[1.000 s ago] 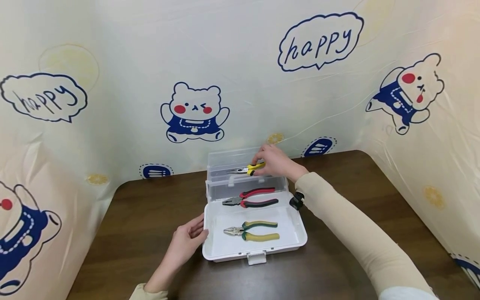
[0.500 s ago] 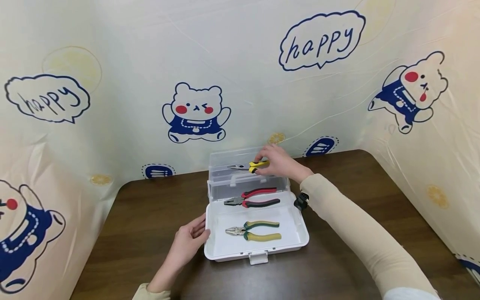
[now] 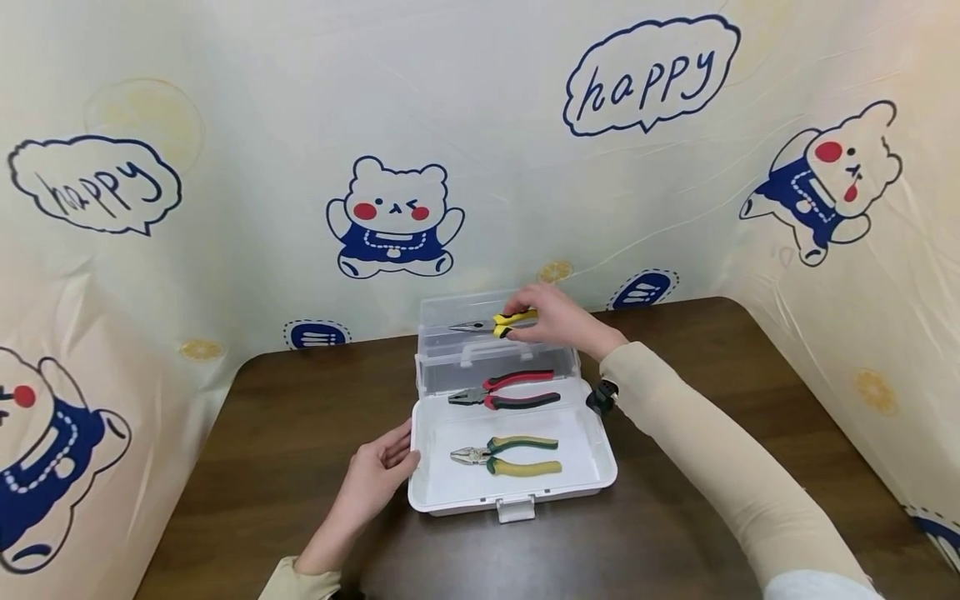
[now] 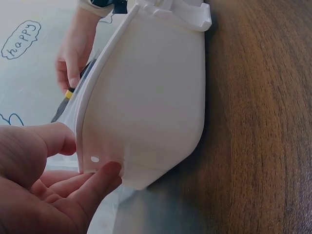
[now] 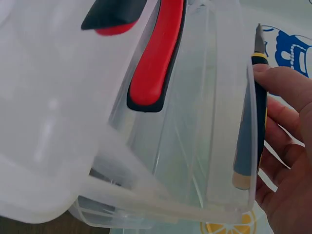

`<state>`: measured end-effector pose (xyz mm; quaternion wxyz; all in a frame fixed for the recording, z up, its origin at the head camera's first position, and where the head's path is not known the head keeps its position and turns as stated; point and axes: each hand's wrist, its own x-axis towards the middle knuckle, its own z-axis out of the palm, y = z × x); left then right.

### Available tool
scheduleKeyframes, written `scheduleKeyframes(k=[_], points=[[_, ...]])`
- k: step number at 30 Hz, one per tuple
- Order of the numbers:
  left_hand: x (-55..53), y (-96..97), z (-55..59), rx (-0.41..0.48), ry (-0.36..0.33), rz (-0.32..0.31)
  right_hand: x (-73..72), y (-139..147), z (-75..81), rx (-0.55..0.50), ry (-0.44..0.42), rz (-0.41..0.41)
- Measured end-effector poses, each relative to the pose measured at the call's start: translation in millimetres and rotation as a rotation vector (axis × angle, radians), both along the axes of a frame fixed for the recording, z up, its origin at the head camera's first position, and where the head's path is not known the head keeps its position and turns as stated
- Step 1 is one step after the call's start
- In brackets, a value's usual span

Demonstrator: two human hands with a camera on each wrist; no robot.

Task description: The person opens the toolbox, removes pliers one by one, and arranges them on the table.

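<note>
A white toolbox (image 3: 442,492) lies opened out, its translucent section (image 3: 442,379) raised at the back. My left hand (image 3: 375,471) pinches the box's left rim, thumb inside and fingers under the outer wall, as the left wrist view shows. Above the back section, my right hand (image 3: 558,315) grips needle-nose pliers (image 3: 478,327) by their yellow-and-black handles, with the jaws pointing left. In the right wrist view, clear plastic covers part of a handle (image 5: 259,117). Combination pliers with red-and-black handles (image 3: 522,402) lie along the box's rear, and green-and-yellow ones (image 3: 528,468) lie nearer the front.
The box stands on a dark brown wooden table (image 3: 300,417). A white latch (image 3: 516,509) sticks out from its front edge. Close behind hangs a pale curtain (image 3: 510,208) printed with cartoon bears. A black device (image 3: 602,397) sits at the right wrist.
The right hand has carried the needle-nose pliers slightly upward and back over the translucent section. The left hand keeps its grip on the rim, and the other pliers have not moved.
</note>
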<state>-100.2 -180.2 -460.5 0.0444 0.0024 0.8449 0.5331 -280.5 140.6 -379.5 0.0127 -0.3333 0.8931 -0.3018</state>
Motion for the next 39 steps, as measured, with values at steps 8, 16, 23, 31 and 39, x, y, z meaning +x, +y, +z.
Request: scheduleKeyframes(k=[8,16,23,31,39], points=[[-0.8,-2.1,-1.5,0.011,-0.012,-0.002,8.9,9,5.8,-0.069,-0.020,-0.055],[0.0,-2.3,-2.6,0.023,-0.019,0.004,24.8,37,11.6,-0.078,-0.007,-0.124],[0.0,-3.0,-3.2,0.029,-0.009,0.007,39.1,77,0.8,-0.096,0.003,-0.231],[0.4,-3.8,-3.1,0.041,0.002,0.011,61.1,132,-19.8,-0.069,0.027,-0.374],[-0.7,-4.3,-6.0,0.047,0.003,0.008,85.2,179,-44.5,-0.077,0.014,-0.512]])
